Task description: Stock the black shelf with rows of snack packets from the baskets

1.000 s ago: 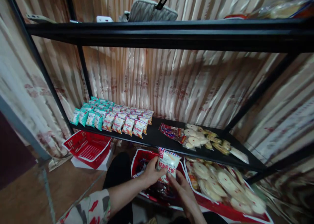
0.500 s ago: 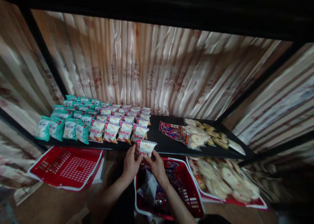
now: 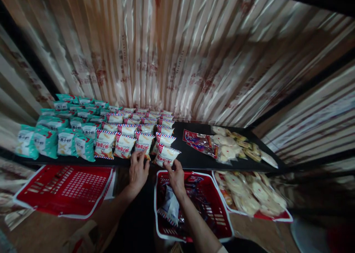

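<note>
Lowest in view, a red basket (image 3: 219,219) with a white rim holds dark packages, too shadowed to make out, and one loose striped packet (image 3: 170,205). To its left sits another red basket (image 3: 55,197); to its right, a third basket (image 3: 277,219) is filled with pale round pieces in clear wrapping (image 3: 244,194).

Above the middle basket, the right hand (image 3: 176,177) pinches the lower part of a white snack packet (image 3: 168,155), which leans at the front edge of the black shelf (image 3: 196,162); whether the shelf bears its weight cannot be told. The left hand (image 3: 138,171) grips nothing, its fingers touching the lower front of a neighboring white packet (image 3: 143,142).

Rows of similar white packets reach back along the shelf, with teal packets (image 3: 65,140) to their left. Farther right lie red-and-purple packs (image 3: 199,140), wrapped pale discs (image 3: 226,145) and yellowish packs (image 3: 245,144). A pleated, patterned curtain (image 3: 155,60) hangs behind.
</note>
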Available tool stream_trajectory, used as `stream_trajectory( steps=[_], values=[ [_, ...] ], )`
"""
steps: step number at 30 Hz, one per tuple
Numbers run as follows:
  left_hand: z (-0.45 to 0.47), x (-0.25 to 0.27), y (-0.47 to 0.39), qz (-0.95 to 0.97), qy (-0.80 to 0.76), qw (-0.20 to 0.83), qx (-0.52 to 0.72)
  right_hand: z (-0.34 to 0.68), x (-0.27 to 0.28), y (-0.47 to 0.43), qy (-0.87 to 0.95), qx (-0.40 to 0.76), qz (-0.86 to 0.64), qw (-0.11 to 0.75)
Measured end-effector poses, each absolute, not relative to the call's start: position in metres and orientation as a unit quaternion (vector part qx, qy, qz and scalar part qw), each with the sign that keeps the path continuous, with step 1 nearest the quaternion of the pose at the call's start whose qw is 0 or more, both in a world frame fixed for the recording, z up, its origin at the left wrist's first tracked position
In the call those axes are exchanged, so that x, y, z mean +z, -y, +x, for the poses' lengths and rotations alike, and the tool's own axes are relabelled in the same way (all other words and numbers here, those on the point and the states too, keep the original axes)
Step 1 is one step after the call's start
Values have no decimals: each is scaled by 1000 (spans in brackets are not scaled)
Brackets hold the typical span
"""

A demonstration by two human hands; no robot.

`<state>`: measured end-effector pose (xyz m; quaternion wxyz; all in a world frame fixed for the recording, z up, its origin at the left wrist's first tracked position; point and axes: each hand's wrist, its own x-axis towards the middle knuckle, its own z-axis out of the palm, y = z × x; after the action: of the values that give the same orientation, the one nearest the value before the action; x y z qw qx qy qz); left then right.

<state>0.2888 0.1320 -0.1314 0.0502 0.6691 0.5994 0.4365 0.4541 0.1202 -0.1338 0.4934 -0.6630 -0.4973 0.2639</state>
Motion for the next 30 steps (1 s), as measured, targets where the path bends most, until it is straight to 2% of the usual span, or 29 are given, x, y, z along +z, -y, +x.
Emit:
stream_trajectory(
  steps=[6, 11, 17, 21, 26, 30],
  values=[
    [285, -134, -138, 694, -608, -15, 386, 448, -129, -120, 528, 230, -659, 483],
    [281, -140, -138, 687, -614, -23, 388, 443, -129, -123, 565, 180, -652, 473],
    [277, -145, -139, 689, -608, -32, 394, 441, -140, -126, 560, 176, -680, 439],
    [277, -146, -138, 690, -598, -34, 407, 439, -153, -127, 609, 160, -646, 431],
    [282, -145, -130, 721, -546, -67, 421, 438, -159, -129, 607, 158, -648, 432],
    [292, -142, -122, 775, -434, -113, 445, 442, -159, -126, 622, 175, -619, 446]
  ],
)
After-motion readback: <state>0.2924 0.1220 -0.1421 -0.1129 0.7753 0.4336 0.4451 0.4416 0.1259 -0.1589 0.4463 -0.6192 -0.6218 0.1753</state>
